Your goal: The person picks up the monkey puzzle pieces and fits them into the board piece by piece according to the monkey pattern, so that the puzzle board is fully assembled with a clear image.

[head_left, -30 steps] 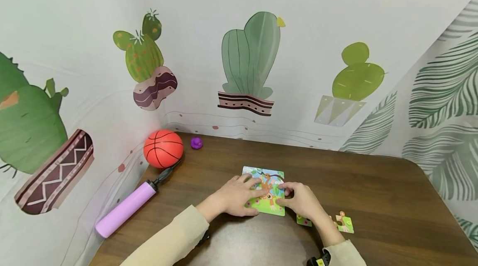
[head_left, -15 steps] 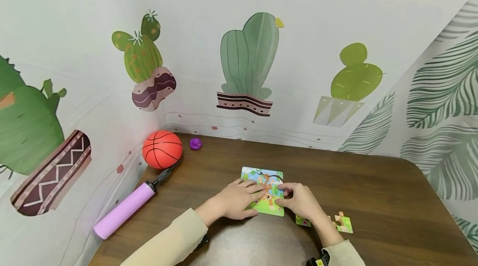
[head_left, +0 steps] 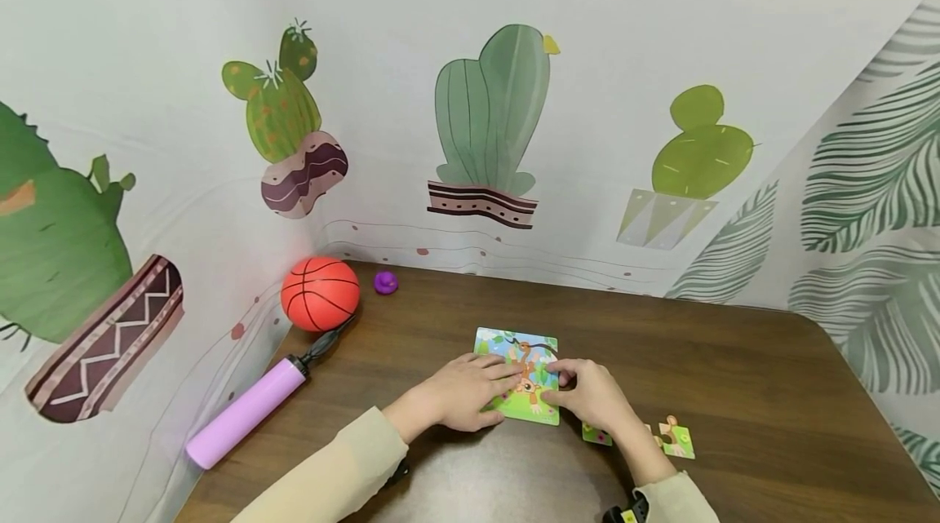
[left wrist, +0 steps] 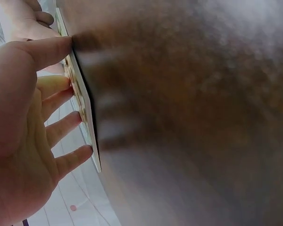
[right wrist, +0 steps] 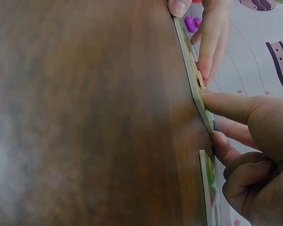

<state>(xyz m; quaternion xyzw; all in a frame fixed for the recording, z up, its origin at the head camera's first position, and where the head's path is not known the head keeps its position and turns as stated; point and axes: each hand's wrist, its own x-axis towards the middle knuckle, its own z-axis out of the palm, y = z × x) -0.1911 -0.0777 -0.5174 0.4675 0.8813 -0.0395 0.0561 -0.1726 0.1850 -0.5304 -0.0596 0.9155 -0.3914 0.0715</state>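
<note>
A jigsaw puzzle (head_left: 542, 410) with a cartoon animal on green and blue lies on the table. My left hand (head_left: 470, 392) rests on its left part, fingers spread and nearly straight. In the left wrist view the fingertips touch the puzzle's top and the thumb (left wrist: 52, 51) is at its near edge. My right hand (head_left: 593, 396) holds the puzzle's right edge between thumb and fingers, the other fingers curled in. Just below this hand lies a loose puzzle piece (head_left: 596, 435), partly hidden by the wrist. More loose pieces (head_left: 679, 440) lie right of the forearm.
A red toy basketball (head_left: 321, 293) sits at the table's back left corner, with a small purple toy (head_left: 385, 282) beside it. A lilac hand pump (head_left: 248, 413) lies along the left edge. Behind the brown table (head_left: 764, 392) hangs a cactus-print cloth (head_left: 587, 131).
My left hand has shifted very slightly left on the puzzle, its fingers lying a little flatter. The right hand keeps its place at the right edge.
</note>
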